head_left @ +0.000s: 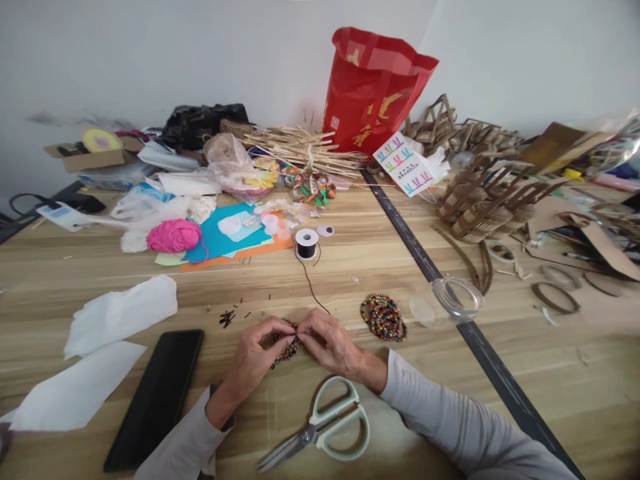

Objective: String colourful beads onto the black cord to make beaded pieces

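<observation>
A strand of small dark, multicoloured beads [286, 355] lies at the fingertips of both hands, partly hidden behind them. My left hand [254, 348] pinches it from the left with thumb and forefinger. Close against those fingertips, my right hand [331, 343] pinches the strand's upper end; the exact spot is too small to make out. Black cord [310, 283] runs from a white spool [307, 245] down to behind my right hand. Right of that hand sits a pile of colourful beaded strands [384, 317]. Scissors [325, 427] with pale handles lie just below, blades slightly apart.
Short black cord scraps [227, 319] lie left of my hands. A black phone [155, 400] and white paper sheets [123, 313] are farther left. Behind are pink yarn [173, 235], blue paper [220, 233] and a red bag [373, 93]. Clear rings [457, 298] and small woven baskets [475, 213] stand right.
</observation>
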A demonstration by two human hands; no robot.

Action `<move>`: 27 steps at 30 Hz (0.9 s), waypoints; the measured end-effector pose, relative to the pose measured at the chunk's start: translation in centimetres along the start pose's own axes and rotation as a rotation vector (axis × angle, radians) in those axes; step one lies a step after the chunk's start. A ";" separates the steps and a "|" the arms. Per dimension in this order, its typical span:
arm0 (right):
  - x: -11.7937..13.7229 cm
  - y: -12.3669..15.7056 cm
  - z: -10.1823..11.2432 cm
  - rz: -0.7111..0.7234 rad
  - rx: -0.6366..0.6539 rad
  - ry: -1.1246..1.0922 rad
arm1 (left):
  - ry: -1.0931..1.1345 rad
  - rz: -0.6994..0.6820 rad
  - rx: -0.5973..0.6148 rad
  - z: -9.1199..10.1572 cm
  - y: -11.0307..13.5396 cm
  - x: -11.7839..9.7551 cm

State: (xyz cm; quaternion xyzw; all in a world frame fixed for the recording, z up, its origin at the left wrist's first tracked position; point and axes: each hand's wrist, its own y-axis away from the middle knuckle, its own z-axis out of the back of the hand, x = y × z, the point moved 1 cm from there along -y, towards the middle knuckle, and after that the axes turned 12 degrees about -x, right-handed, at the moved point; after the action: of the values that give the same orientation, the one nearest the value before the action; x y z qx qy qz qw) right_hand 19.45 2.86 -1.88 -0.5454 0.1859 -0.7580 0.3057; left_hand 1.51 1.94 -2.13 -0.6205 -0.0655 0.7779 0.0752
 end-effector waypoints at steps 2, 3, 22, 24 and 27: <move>0.1 0.0 0.0 0.000 -0.002 -0.004 | -0.004 0.000 -0.005 0.0 0.0 -0.1; 0.1 -0.1 0.0 0.000 -0.002 -0.005 | -0.004 0.001 -0.006 0.0 0.0 -0.1; 0.0 0.0 0.0 0.001 -0.006 0.012 | -0.012 -0.013 -0.040 0.0 -0.2 -0.4; 0.0 0.0 0.0 0.000 -0.003 0.014 | -0.010 -0.016 -0.044 0.0 -0.2 -0.4; 0.1 0.0 0.1 0.001 -0.001 0.016 | -0.009 -0.024 -0.046 0.0 -0.2 -0.3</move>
State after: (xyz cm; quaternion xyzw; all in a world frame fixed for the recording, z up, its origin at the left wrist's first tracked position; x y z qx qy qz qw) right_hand 19.49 2.85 -1.77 -0.5395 0.1891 -0.7621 0.3040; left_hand 1.60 2.12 -1.81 -0.6179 -0.0913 0.7778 0.0698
